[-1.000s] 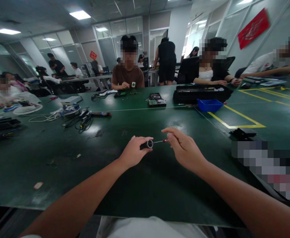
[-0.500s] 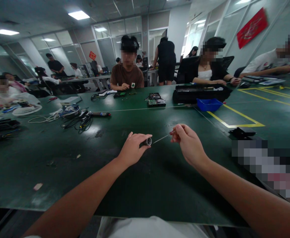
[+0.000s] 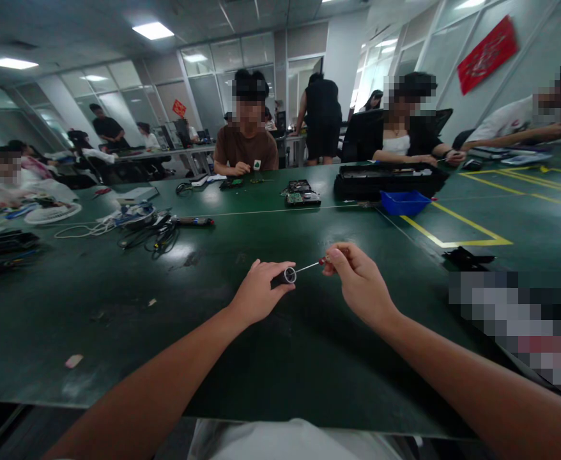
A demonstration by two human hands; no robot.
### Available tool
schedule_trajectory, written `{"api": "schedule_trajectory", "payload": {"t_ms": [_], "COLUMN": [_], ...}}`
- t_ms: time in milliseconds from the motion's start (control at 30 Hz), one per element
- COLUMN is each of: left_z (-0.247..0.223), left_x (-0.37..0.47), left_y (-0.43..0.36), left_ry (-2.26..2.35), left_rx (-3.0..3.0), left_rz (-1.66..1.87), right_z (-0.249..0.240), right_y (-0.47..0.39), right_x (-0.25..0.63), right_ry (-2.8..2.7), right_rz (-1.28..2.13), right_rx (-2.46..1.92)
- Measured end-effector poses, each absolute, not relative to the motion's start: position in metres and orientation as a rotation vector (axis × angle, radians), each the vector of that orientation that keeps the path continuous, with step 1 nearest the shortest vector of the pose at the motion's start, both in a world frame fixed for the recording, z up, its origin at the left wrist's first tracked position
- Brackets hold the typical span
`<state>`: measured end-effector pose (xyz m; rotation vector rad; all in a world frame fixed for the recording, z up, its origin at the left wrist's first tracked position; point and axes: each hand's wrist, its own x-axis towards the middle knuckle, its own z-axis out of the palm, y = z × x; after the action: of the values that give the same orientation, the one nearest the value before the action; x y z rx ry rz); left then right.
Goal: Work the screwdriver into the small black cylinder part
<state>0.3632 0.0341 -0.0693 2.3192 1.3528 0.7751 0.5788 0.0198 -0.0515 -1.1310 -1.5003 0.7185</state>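
My left hand [image 3: 260, 291] is closed around a small dark cylinder [image 3: 289, 275] with a pale ring at its open end, which faces right. Most of the cylinder's body is hidden by the fingers. Between the fingertips of my right hand [image 3: 360, 278] is a screwdriver [image 3: 308, 266] with a thin metal shaft and a reddish handle, mostly covered. The shaft slants down to the left, and its tip is at the mouth of the cylinder. How deep the tip sits inside cannot be made out. Both hands are held above the green table [image 3: 271, 377].
Circuit boards [image 3: 303, 193] lie beyond my hands. Farther right stand a blue tray [image 3: 406, 202] and a long black casing [image 3: 390, 181]. Tangled cables [image 3: 158, 233] and a dark rod-shaped tool [image 3: 193, 221] are on the left. Several people sit around the table.
My right hand has moved left, bringing the screwdriver's tip from just outside the cylinder to its open end. The cylinder's mouth has turned slightly more toward me.
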Motion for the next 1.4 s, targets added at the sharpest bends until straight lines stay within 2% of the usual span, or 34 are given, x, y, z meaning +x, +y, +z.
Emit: {"api": "schedule_trajectory", "payload": {"t_ms": [267,833,1100,1400], "left_z": [-0.069,-0.070,-0.073,-0.074], "left_x": [0.362,0.362,0.360,0.359], "left_y": [0.033,0.033,0.036,0.036], "left_ry": [1.360,1.342,1.346,1.330], "left_rx": [2.281,2.284,2.284,2.288], "left_rz": [0.800,0.785,0.779,0.791], "right_z": [-0.044,-0.048,-0.046,-0.040], "right_y": [0.015,0.014,0.011,0.007], "right_x": [0.581,0.582,0.582,0.581], "right_ry": [-1.592,-1.666,-1.852,-1.917], "right_rz": [0.462,0.251,0.426,0.426], "right_rx": [-1.338,-1.356,-1.124,-1.209]}}
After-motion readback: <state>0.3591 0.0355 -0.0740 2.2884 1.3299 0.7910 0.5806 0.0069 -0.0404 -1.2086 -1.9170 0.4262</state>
